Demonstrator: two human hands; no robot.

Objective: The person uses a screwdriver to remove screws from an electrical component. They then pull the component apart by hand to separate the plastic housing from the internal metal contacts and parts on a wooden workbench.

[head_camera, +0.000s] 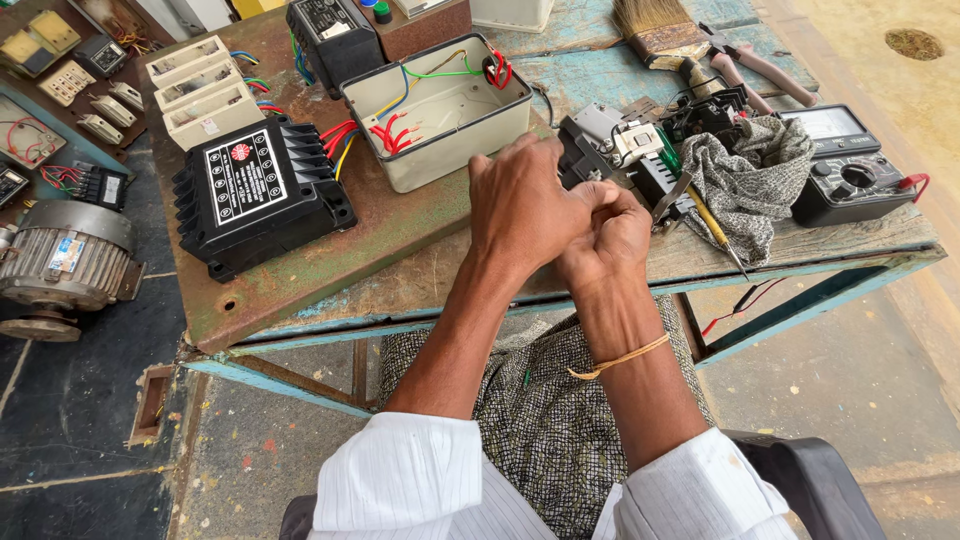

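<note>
Two bare hands, left hand (520, 205) and right hand (603, 238), clasped over rusty metal tabletop (300, 275).

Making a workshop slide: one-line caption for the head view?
Both hands, left hand and right hand, meet at a black electrical part beside an open wired box.
</note>
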